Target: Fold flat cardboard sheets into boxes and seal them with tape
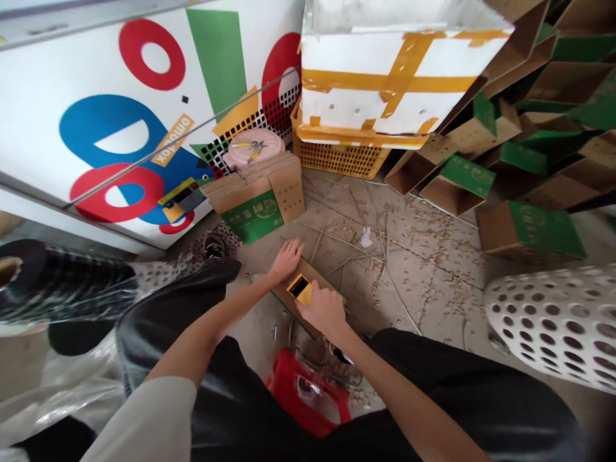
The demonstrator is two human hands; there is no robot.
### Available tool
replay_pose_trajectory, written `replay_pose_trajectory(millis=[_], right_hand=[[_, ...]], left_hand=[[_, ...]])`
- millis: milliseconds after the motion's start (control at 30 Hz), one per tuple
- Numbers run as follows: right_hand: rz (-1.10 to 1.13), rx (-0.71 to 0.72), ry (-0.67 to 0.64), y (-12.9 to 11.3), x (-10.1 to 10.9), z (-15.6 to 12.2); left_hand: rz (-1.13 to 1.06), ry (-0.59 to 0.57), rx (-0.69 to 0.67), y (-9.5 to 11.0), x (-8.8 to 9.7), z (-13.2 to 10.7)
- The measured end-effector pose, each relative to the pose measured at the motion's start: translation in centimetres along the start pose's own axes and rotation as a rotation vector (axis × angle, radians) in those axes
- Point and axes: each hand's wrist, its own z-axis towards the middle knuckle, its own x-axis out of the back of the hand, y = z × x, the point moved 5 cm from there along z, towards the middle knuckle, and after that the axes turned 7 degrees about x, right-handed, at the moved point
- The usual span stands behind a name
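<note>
Concrete floor (414, 256) holds cardboard (320, 273), its print illegible, under left hand (287, 261) and right hand (322, 311).

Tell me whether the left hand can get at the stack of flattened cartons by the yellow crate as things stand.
Likely yes. The left hand rests on a cardboard carton, and the stack of flattened cartons lies just ahead of it, with only littered floor between. It would have to lift off first.

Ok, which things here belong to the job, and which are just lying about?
In use:
left hand and right hand on a flat cardboard blank
yellow-and-black object
stack of flat carton blanks

Lying about:
taped white foam box
yellow-handled shears
red plastic stool
perforated white basket
</note>
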Motion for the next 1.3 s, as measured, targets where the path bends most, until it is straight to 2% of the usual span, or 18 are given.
replay_pose_trajectory(millis=[100,233,333,433,567,700,800,867,1033,1167,1300], right_hand=[[0.024,0.026,0.014,-0.3,-0.5,1.0],[0.031,0.004,0.013,-0.3,-0.1,1.1],[0.044,-0.01,-0.013,0.0,0.4,0.1],[0.059,-0.003,-0.098,0.7,1.1,-1.6],[0.062,-0.046,-0.209,3.6,0.7,-5.2],[0.047,-0.106,-0.204,7.5,-2.5,-8.7],[0.065,-0.124,-0.157,9.0,-4.8,-9.7],[0.097,-0.108,-0.152,9.2,-5.6,-9.8],[0.143,-0.099,-0.158,9.3,-5.7,-9.7],[0.175,-0.075,-0.154,9.0,-5.5,-9.5],[0.186,-0.043,-0.136,9.3,-5.8,-9.7]], left_hand=[[-0.078,-0.025,-0.044,0.8,-1.8,-0.5],[-0.072,-0.058,-0.081,1.0,-3.4,-0.9],[-0.028,-0.091,-0.134,1.1,-3.6,-1.1],[0.022,-0.092,-0.151,1.2,-3.1,-1.3],[0.095,-0.097,-0.166,1.5,-2.9,-1.3],[0.146,-0.115,-0.169,2.2,-3.2,-1.5],[0.077,-0.12,-0.162,3.4,-3.4,-2.2],[-0.001,-0.131,-0.138,4.4,-3.5,-2.9],[-0.08,-0.053,-0.028,7.8,-4.0,-4.9],[-0.01,0.014,-0.018,11.2,-5.1,-6.6],[0.05,0.025,-0.031,12.8,-5.5,-7.3]])
